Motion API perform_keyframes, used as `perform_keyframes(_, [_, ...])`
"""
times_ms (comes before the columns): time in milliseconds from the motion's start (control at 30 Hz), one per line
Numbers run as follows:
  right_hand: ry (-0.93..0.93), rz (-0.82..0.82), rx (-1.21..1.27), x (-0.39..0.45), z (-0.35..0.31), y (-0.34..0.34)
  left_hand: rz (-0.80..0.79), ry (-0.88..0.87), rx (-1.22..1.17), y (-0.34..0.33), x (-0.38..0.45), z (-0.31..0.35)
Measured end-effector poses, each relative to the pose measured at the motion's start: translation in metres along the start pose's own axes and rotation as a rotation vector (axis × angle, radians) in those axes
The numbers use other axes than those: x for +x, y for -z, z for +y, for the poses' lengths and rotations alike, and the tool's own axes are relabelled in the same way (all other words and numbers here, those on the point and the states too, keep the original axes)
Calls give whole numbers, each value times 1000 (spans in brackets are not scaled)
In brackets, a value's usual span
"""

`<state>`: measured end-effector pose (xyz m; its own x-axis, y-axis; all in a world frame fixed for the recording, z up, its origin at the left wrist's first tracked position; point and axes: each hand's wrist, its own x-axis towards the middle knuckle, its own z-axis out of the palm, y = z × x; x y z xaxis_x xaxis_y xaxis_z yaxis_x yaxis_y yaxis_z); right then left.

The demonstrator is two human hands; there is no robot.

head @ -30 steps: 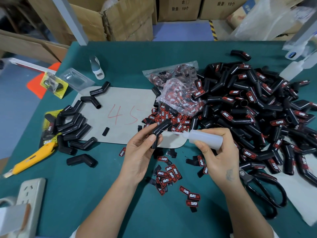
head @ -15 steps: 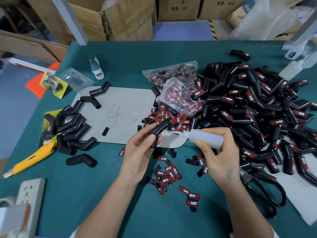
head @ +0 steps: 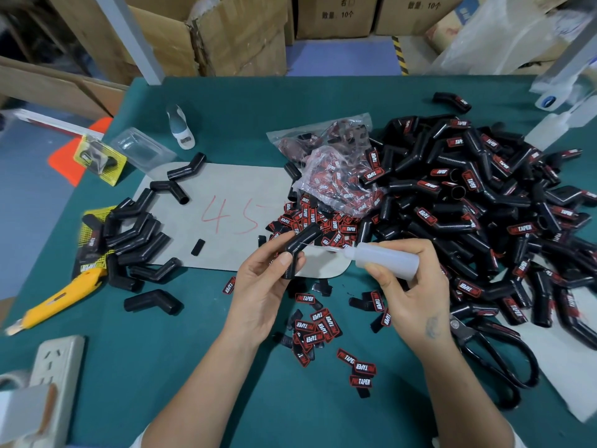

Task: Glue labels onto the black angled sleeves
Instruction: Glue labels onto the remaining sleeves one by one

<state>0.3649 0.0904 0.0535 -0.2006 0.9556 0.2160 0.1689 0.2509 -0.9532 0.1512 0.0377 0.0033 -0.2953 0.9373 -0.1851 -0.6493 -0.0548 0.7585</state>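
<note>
My left hand (head: 263,284) grips a black angled sleeve (head: 298,245) above the table's middle. My right hand (head: 412,295) holds a translucent glue bottle (head: 382,258) lying sideways, its nozzle pointing left at the sleeve's upper arm. Red-and-black labels (head: 315,328) lie scattered on the green table (head: 226,399) below my hands, and more labels (head: 310,218) are heaped behind the sleeve. A large pile of labelled sleeves (head: 478,208) fills the right side. Unlabelled sleeves (head: 135,234) are stacked at the left.
A grey card marked 45 (head: 226,205) lies mid-table. Clear bags of labels (head: 336,176) sit behind it. Black scissors (head: 494,357) lie by my right wrist. A yellow utility knife (head: 58,299) and a white power strip (head: 55,376) are at the left; cardboard boxes (head: 226,33) stand beyond.
The glue bottle's nozzle has crept slightly left toward the sleeve. Both hands otherwise hold the same places.
</note>
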Motion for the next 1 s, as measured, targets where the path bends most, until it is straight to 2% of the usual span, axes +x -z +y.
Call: perform_keyframes(1000, [-2, -8, -7, -1, -3, 0, 30, 25, 1, -3, -2, 3])
